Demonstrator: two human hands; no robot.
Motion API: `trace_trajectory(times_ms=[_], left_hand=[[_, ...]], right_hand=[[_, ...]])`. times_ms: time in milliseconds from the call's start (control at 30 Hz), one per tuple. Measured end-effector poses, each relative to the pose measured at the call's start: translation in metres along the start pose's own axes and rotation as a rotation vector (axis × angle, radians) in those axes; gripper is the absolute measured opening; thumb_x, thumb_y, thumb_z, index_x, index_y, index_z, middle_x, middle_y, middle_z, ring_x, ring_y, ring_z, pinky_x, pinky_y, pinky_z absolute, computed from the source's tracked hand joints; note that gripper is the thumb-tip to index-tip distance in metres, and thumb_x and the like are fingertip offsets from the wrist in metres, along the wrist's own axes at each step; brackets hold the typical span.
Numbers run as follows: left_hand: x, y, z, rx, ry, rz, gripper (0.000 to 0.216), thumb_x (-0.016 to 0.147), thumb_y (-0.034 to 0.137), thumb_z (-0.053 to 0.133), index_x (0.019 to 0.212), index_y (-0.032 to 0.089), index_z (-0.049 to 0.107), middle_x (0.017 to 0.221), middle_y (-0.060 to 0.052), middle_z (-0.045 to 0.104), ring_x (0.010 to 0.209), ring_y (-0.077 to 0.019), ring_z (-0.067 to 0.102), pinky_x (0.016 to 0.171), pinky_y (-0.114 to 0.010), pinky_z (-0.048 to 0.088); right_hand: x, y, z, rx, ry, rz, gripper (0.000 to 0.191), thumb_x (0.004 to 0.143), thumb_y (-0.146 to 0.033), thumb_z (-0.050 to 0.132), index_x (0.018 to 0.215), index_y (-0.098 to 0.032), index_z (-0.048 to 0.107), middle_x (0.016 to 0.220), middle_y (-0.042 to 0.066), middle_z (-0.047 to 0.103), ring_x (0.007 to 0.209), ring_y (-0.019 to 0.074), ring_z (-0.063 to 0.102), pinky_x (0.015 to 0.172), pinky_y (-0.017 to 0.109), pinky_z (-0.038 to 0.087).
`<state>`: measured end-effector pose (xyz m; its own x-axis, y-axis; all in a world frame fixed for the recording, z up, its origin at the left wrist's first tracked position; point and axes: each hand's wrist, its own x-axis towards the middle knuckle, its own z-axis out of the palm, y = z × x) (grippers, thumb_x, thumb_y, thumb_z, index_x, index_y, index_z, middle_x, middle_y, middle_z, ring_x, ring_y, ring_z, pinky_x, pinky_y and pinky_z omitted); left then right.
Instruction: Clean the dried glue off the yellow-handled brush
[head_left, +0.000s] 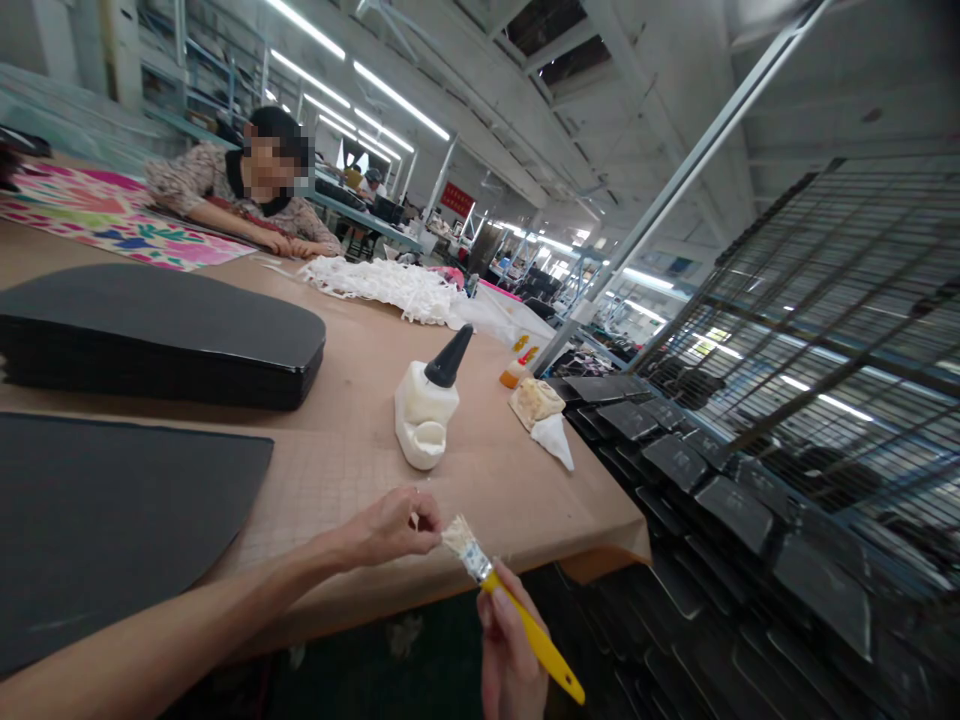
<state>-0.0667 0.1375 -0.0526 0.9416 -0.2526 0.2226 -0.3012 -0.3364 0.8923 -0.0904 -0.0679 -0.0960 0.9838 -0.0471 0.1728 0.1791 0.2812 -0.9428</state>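
Note:
My right hand [512,635] grips a paintbrush [536,637] with a yellow handle, close to its metal band. The band is smeared with white, and the pale bristles point up and left. Against the bristle tips, the fingers of my left hand [401,522] are pinched together; whether they hold a bristle or something else is too small to see. Just beyond my hands, a white glue bottle [420,415] with a black cone nozzle stands on the brown-covered table [360,440]. To the left lies a flat dark panel [112,520] with a curved edge.
Behind the panel sits a thick stack of black panels [165,330]. White scraps [390,288] and a small orange-filled bottle [516,370] lie farther back, near a stained block [536,400]. Another person [262,190] leans over patterned fabric [120,215]. Black pieces [735,510] fill racks at right.

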Motion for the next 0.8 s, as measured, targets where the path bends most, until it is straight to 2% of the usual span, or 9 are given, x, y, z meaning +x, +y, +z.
trace_trajectory(times_ms=[200, 400, 467, 600, 700, 800], left_hand=[[0.011, -0.012, 0.006, 0.214, 0.191, -0.001, 0.006, 0.059, 0.012, 0.051, 0.055, 0.016, 0.051, 0.060, 0.002, 0.049, 0.060, -0.0111, 0.045, 0.055, -0.020, 0.033], [0.015, -0.030, 0.011, 0.367, 0.225, -0.070, 0.006, 0.064, 0.017, 0.051, 0.058, 0.017, 0.048, 0.066, 0.001, 0.049, 0.063, -0.0135, 0.046, 0.056, -0.022, 0.031], [0.014, -0.040, 0.004, 0.386, 0.249, -0.085, 0.004, 0.063, 0.015, 0.050, 0.060, 0.017, 0.048, 0.067, 0.000, 0.049, 0.064, -0.0144, 0.046, 0.057, -0.023, 0.032], [0.011, -0.046, -0.027, 0.375, 0.385, -0.190, 0.004, 0.062, 0.013, 0.045, 0.062, 0.017, 0.046, 0.067, -0.001, 0.049, 0.065, -0.0152, 0.046, 0.060, -0.025, 0.033], [0.008, -0.034, -0.036, 0.221, 0.302, -0.150, 0.009, 0.071, 0.021, 0.040, 0.067, 0.017, 0.048, 0.066, 0.001, 0.049, 0.064, -0.0146, 0.046, 0.059, -0.024, 0.034], [0.007, -0.021, -0.025, 0.139, 0.211, -0.160, 0.021, 0.078, 0.026, 0.034, 0.063, 0.017, 0.045, 0.061, 0.002, 0.045, 0.059, -0.0130, 0.043, 0.055, -0.023, 0.031]], right_hand=[[-0.001, -0.003, 0.023, -0.199, 0.005, -0.065, 0.034, 0.070, -0.038, 0.064, 0.093, -0.014, 0.065, 0.069, 0.001, 0.052, 0.056, 0.0092, 0.042, 0.051, 0.024, 0.036], [-0.008, 0.004, 0.047, -0.240, 0.135, -0.024, 0.033, 0.070, -0.040, 0.063, 0.091, -0.014, 0.065, 0.070, 0.000, 0.053, 0.061, 0.0104, 0.043, 0.056, 0.025, 0.036], [-0.009, 0.006, 0.044, -0.196, 0.149, -0.019, 0.033, 0.070, -0.039, 0.064, 0.093, -0.015, 0.064, 0.069, -0.001, 0.052, 0.060, 0.0099, 0.042, 0.055, 0.025, 0.035], [-0.003, 0.012, 0.024, -0.015, 0.252, -0.012, 0.030, 0.067, -0.034, 0.068, 0.092, -0.017, 0.065, 0.071, 0.000, 0.052, 0.059, 0.0090, 0.041, 0.051, 0.023, 0.034], [0.007, 0.019, 0.014, 0.117, 0.178, 0.141, 0.029, 0.066, -0.036, 0.069, 0.088, -0.018, 0.067, 0.062, -0.001, 0.049, 0.055, 0.0088, 0.039, 0.052, 0.024, 0.037], [0.014, 0.025, 0.017, 0.229, 0.075, 0.260, 0.027, 0.065, -0.040, 0.067, 0.085, -0.021, 0.067, 0.052, -0.005, 0.037, 0.050, 0.0076, 0.033, 0.050, 0.024, 0.037]])
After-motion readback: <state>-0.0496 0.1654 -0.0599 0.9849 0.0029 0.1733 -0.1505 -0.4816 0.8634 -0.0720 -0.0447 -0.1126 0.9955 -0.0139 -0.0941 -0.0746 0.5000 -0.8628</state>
